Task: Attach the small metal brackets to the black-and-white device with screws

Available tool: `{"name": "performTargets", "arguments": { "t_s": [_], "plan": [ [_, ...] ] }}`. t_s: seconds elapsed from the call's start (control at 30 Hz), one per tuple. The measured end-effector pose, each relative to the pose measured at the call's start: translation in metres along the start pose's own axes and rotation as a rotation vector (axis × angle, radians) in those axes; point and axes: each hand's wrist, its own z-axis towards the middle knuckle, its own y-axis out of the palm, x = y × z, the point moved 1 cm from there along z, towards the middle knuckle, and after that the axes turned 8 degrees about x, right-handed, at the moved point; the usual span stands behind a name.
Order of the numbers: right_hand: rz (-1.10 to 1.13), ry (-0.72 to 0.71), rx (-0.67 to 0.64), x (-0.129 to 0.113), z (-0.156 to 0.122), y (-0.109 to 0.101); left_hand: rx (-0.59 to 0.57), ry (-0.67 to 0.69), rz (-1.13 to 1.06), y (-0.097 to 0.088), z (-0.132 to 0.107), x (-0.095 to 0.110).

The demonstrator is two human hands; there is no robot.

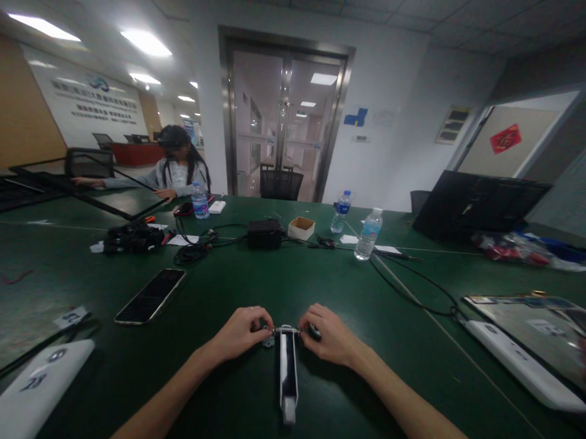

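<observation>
A long white and grey device lies on the green table, pointing toward me. My left hand is closed in a pinch on a small metal part at the device's far end, on its left side. My right hand is closed round a small dark tool, its tip against the same end from the right. Both hands rest on the table, a few centimetres apart.
A black phone lies left of my hands. White flat units sit at both sides. Further back are water bottles, a black box, a small carton, cables and a laptop. A seated person works at the far left.
</observation>
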Motion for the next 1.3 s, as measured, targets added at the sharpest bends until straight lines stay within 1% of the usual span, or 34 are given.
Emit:
{"name": "performTargets", "arguments": {
  "t_s": [0.27, 0.53, 0.8, 1.0, 1.13, 1.3],
  "plan": [
    [-0.005, 0.008, -0.011, -0.0017, -0.0005, -0.0014, -0.005, 0.004, -0.01, 0.0014, 0.0001, -0.0034],
    [0.002, 0.004, -0.01, -0.0014, -0.0003, -0.0013, -0.015, -0.004, -0.059, 0.0014, -0.0008, -0.0009],
    [0.007, -0.005, -0.001, 0.0005, -0.0007, 0.0006, 0.002, 0.011, -0.021, 0.0016, -0.0006, -0.0019],
    [-0.006, -0.002, -0.005, -0.0015, 0.0003, -0.0012, -0.034, -0.003, -0.036, 0.0013, -0.0014, -0.0031],
    [-0.01, -0.003, -0.007, -0.0016, 0.0003, -0.0009, -0.033, 0.008, -0.031, 0.0021, -0.0005, -0.0063],
    [-0.004, -0.005, -0.007, -0.0016, -0.0003, -0.0013, -0.05, -0.019, -0.032, 0.0011, -0.0007, -0.0046]
  ]
}}
